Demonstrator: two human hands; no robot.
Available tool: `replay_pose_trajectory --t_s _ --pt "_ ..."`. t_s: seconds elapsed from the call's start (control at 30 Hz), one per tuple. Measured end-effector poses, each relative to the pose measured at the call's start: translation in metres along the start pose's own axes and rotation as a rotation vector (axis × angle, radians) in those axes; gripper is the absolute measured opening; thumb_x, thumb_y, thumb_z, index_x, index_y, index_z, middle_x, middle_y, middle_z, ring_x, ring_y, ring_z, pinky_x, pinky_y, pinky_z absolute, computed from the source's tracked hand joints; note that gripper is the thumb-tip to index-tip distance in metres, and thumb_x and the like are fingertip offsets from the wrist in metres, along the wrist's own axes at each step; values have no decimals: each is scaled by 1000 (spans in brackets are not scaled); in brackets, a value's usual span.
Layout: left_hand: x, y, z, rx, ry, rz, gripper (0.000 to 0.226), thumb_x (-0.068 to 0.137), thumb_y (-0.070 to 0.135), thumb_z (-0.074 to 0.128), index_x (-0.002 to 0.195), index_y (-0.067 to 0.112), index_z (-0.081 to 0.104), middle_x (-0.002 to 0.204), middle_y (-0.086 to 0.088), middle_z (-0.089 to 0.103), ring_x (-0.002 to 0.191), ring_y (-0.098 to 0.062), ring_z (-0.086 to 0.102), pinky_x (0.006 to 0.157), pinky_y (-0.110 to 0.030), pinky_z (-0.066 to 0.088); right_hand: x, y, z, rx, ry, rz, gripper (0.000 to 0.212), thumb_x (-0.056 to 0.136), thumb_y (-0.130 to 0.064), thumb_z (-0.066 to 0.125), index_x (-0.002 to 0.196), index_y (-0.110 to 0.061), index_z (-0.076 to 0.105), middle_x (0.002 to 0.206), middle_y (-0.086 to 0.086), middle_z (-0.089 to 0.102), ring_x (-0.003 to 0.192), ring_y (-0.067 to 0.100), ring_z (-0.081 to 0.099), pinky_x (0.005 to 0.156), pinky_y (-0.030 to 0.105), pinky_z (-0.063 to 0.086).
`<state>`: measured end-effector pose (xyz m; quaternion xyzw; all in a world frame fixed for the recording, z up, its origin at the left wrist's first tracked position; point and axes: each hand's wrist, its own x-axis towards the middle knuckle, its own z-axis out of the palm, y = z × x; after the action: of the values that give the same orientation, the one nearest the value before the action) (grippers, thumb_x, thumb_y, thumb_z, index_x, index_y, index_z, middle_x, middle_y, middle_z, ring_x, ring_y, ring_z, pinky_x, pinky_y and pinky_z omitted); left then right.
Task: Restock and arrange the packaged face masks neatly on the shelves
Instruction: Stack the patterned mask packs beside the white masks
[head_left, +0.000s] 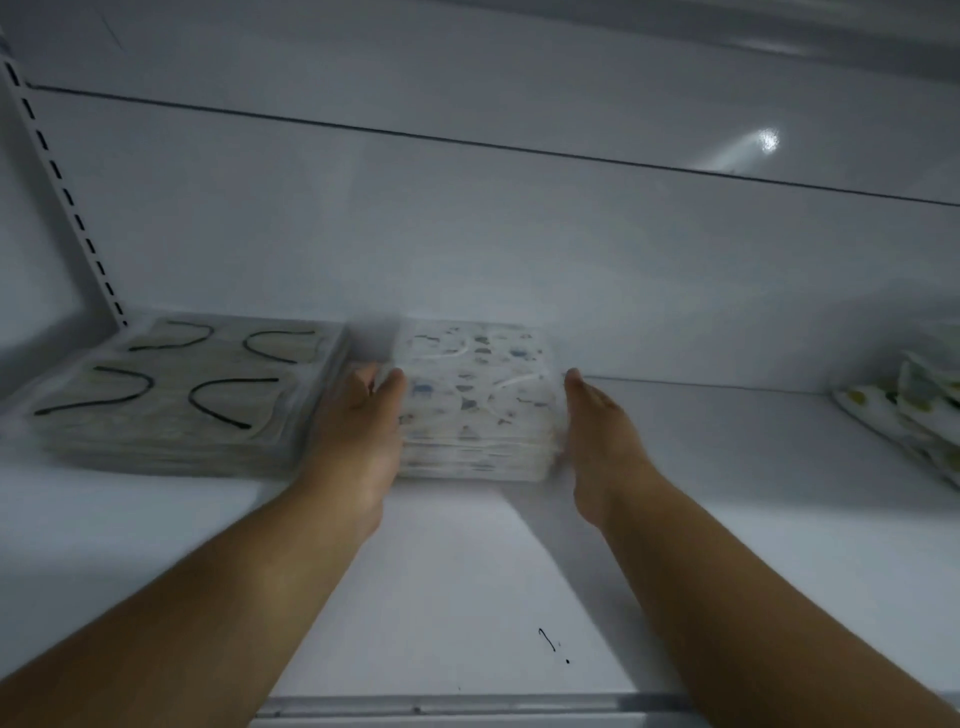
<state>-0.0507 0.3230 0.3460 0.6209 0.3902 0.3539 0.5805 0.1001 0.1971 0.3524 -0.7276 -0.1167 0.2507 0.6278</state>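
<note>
Two hands frame the middle stack of packaged face masks (475, 400) on the white shelf (467, 582), and from my remote seat I see them pressed to its opposite sides. The left hand (358, 421) lies flat along the stack's left side, fingers straight and reaching toward the back, the thumb resting up on the top pack near its left edge. The right hand (597, 431) stands on edge against the right side, fingers straight and together, fingertips near the rear corner. Neither hand curls round anything; both are flat and extended, touching the stack.

This stack is white with scattered blue-grey and dark specks and pale ear loops, several packs deep, sitting squarely on the shelf close to the rear panel (493, 249). The picture is blurred here, so I cannot read any print on the wrapping.

Just beside it on the left sits a broader beige stack of masks (176, 389) with black ear loops, four showing on top in two rows. The left hand fills the narrow gap between the two stacks. At the far right edge, well apart from the hands, lies a tilted pile of white packs with yellow and green dots (919, 410), partly cut off by the frame.

A slotted upright rail (62, 187) runs up the left rear corner. A small dark mark (548, 642) shows on the shelf surface near the front lip.
</note>
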Motion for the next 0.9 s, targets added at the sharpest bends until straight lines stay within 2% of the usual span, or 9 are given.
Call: replay_pose_trajectory --t_s 0.17,0.23,0.27,0.3,0.37,0.43,0.53,0.7,0.9 --pt "1 -2 2 -79 -55 -37 52 72 66 52 105 27 66 109 -5 70 106 -24 66 98 -53 51 -5 9 13 46 -46 -69 86 62 -82 55 131 -31 58 133 -7 62 122 21 59 107 50 46" --pt "-2 -2 -4 -11 -74 14 57 73 66 53 108 21 61 113 -11 67 104 -22 64 93 -42 49 -1 17 3 -52 -48 -173 64 62 -80 62 102 -30 59 108 -11 66 99 14 64 86 39 57" --pt "-3 -5 -6 16 -89 33 53 76 63 57 109 21 60 111 -3 69 105 -17 64 91 -39 49 -6 18 -1 -129 -70 -208 50 67 -76 67 91 -33 56 93 -14 64 86 10 62 72 32 56" --pt "-4 -7 -9 39 -109 62 40 81 57 63 105 24 61 102 11 69 101 -7 65 88 -32 48 -7 19 -4 -191 -105 -233 45 69 -71 73 90 -34 56 89 -17 63 84 9 62 71 30 55" --pt "-5 -9 -10 65 -150 82 31 82 51 71 108 37 62 99 26 66 96 6 62 89 -28 47 -9 20 -7 -359 -183 -298 68 67 -61 83 124 -36 55 113 -27 62 107 5 60 92 17 50" --pt "-7 -12 -10 63 -180 87 67 69 58 76 130 38 56 119 22 66 112 -1 61 103 -35 48 -15 16 -4 -555 -191 -347 104 74 -45 85 155 -22 25 133 -25 46 123 0 45 94 -3 29" --pt "-5 -16 -11 58 -203 104 81 63 46 84 136 31 52 124 17 66 117 -5 61 108 -40 47 -17 15 -2 -721 -136 -421 111 77 -52 79 159 -15 14 160 -6 31 146 11 30 114 17 23" --pt "-2 -15 -16 249 -224 183 75 73 16 88 132 35 47 122 17 64 113 -7 62 108 -36 47 -22 17 1 -832 -105 -449 115 80 -59 72 160 -16 2 168 -4 4 152 7 7 109 12 7" --pt "-3 -11 -19 420 -227 307 75 77 25 85 141 26 46 134 10 59 119 -11 58 107 -32 45 -22 16 -7 -844 -65 -457 102 81 -51 76 158 -17 19 163 -3 27 149 12 24 110 17 18"
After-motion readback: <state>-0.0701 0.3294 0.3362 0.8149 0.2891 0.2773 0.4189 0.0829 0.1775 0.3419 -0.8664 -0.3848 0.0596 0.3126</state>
